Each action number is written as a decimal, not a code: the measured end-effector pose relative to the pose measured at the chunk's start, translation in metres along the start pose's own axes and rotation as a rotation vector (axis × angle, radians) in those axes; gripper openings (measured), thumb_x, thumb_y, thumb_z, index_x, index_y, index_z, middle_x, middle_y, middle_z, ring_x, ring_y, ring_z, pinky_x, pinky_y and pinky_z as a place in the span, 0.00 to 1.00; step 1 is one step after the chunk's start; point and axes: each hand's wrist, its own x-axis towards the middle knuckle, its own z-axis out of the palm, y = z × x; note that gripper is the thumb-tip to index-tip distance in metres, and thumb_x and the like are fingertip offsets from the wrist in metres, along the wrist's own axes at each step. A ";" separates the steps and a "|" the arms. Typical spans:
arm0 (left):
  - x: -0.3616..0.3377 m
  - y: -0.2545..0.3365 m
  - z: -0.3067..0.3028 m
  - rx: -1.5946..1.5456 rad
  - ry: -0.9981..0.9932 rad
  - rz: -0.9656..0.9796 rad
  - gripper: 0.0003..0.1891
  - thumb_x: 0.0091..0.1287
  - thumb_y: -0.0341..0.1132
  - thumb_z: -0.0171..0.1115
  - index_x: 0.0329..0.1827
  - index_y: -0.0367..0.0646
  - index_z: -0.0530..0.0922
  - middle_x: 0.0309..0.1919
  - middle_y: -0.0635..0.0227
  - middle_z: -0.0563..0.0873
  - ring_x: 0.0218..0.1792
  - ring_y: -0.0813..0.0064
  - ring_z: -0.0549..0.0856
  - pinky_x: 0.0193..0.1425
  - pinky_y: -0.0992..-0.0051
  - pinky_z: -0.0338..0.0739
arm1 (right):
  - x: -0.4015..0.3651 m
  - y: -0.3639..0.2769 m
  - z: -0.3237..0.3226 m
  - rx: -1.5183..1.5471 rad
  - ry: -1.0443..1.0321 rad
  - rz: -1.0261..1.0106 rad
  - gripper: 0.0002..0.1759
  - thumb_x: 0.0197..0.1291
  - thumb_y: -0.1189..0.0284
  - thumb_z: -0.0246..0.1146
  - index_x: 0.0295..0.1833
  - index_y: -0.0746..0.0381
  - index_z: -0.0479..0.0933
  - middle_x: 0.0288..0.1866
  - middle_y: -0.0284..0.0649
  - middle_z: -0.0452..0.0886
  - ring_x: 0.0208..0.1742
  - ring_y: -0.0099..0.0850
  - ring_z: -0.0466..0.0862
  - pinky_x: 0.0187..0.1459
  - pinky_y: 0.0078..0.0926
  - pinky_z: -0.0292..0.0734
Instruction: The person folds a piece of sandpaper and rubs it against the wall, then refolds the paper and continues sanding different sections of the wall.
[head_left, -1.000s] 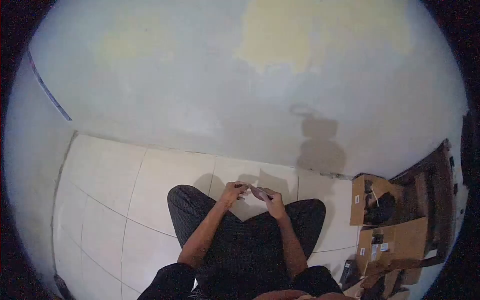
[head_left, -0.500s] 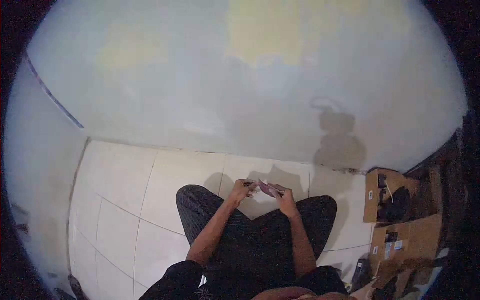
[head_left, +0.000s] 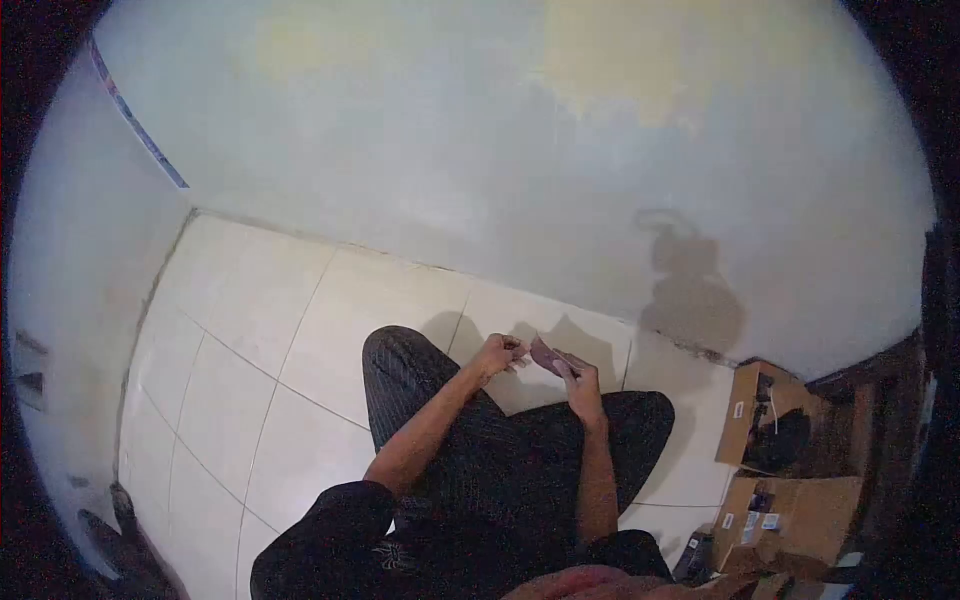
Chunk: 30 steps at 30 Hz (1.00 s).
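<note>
You sit cross-legged on the tiled floor [head_left: 300,340], both hands raised above your knees, toward the floor's far edge where it meets the wall [head_left: 450,150]. Your right hand [head_left: 580,375] has its grip clamped on a small flat pinkish piece [head_left: 545,354], held in the air between the hands. Your left hand [head_left: 497,355] is just beside the piece with its fingers curled; you cannot tell whether its grip is on it. Open cardboard boxes [head_left: 745,410] stand along the floor's right edge.
</note>
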 end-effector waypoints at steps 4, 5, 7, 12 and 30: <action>0.009 -0.010 -0.001 0.057 -0.049 0.009 0.19 0.67 0.45 0.64 0.43 0.32 0.83 0.30 0.67 0.86 0.31 0.79 0.84 0.32 0.74 0.80 | -0.001 -0.004 -0.003 0.037 0.039 0.050 0.14 0.67 0.71 0.60 0.52 0.70 0.80 0.51 0.45 0.84 0.52 0.31 0.81 0.58 0.29 0.73; 0.010 -0.013 -0.001 0.076 -0.053 0.015 0.18 0.68 0.43 0.63 0.42 0.31 0.83 0.29 0.67 0.85 0.30 0.79 0.83 0.33 0.73 0.80 | 0.000 -0.003 -0.004 -0.007 0.023 0.084 0.14 0.67 0.71 0.59 0.51 0.70 0.81 0.51 0.45 0.84 0.53 0.32 0.81 0.58 0.30 0.73; 0.007 -0.014 -0.001 0.153 -0.058 0.019 0.17 0.68 0.41 0.62 0.41 0.30 0.83 0.29 0.66 0.85 0.30 0.77 0.84 0.33 0.72 0.80 | -0.001 0.012 -0.003 -0.112 0.017 0.013 0.14 0.67 0.71 0.59 0.51 0.70 0.80 0.51 0.46 0.84 0.53 0.33 0.81 0.59 0.30 0.73; -0.002 0.020 0.001 0.287 -0.063 -0.054 0.14 0.67 0.36 0.60 0.40 0.29 0.84 0.28 0.63 0.86 0.30 0.73 0.84 0.33 0.70 0.78 | 0.003 -0.006 0.000 -0.179 -0.045 -0.081 0.16 0.66 0.73 0.59 0.55 0.70 0.78 0.51 0.51 0.83 0.52 0.39 0.83 0.58 0.33 0.75; 0.019 -0.017 -0.017 -0.144 -0.158 0.052 0.14 0.63 0.39 0.62 0.42 0.36 0.84 0.36 0.59 0.87 0.38 0.67 0.85 0.41 0.67 0.81 | 0.006 0.001 0.013 -0.173 0.127 -0.001 0.20 0.68 0.65 0.57 0.55 0.71 0.78 0.50 0.50 0.84 0.51 0.36 0.83 0.55 0.33 0.76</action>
